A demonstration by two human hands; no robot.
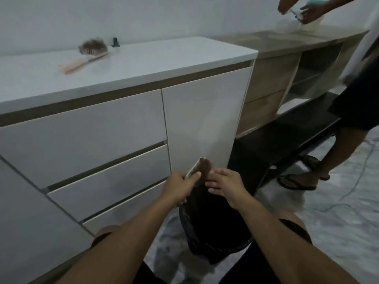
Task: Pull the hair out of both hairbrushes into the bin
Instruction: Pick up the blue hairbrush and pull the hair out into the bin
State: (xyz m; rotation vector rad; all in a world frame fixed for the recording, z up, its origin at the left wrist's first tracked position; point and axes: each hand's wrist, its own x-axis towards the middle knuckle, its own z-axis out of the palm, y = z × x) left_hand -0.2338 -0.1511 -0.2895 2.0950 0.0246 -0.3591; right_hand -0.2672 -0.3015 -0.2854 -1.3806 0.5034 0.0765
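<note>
My left hand (180,186) grips a hairbrush (200,168) by its handle, holding it tilted above the black bin (213,232) on the floor. Brown hair covers the brush head. My right hand (223,183) is beside the brush on its right, fingers spread and touching the hair; whether it grips any I cannot tell. A second hairbrush (90,53) with a pinkish handle lies on the white countertop (143,64) at the upper left, its head full of brown hair.
White drawers and a cabinet door stand just behind the bin. A dark bench (287,136) sits to the right. Another person stands at the far right, a sandalled foot (297,181) on the floor, their hands over the wooden counter (287,39).
</note>
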